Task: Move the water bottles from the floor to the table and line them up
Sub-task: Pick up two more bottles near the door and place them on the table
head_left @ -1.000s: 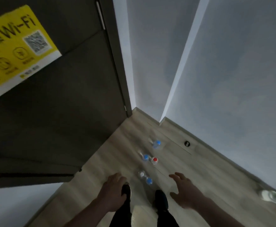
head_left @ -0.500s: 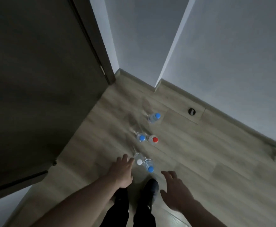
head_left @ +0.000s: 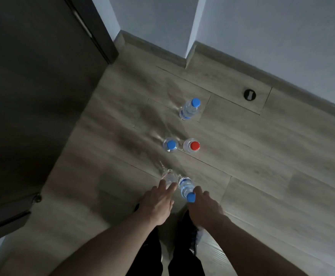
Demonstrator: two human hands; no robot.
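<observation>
Several clear water bottles stand on the wooden floor (head_left: 262,156). The farthest one (head_left: 189,110) has a blue cap. In the middle, a blue-capped bottle (head_left: 170,146) and a red-capped bottle (head_left: 192,146) stand side by side. Nearest my feet are two more. My left hand (head_left: 158,202) lies with its fingers over the top of the left one (head_left: 168,178), hiding its cap. My right hand (head_left: 204,206) touches the neck of the right one (head_left: 185,187), just beside its blue cap. Both bottles still rest on the floor. No table is in view.
A dark door (head_left: 33,96) fills the left side. Grey walls with a skirting board (head_left: 232,56) and a jutting corner close off the far side. A round black fitting (head_left: 249,94) is set into the floor. My dark shoes (head_left: 190,236) stand right below the hands.
The view has tilted down and come closer to the floor. Both hands reached forward and down and now touch the two nearest bottles; the left one's white cap is now covered.
</observation>
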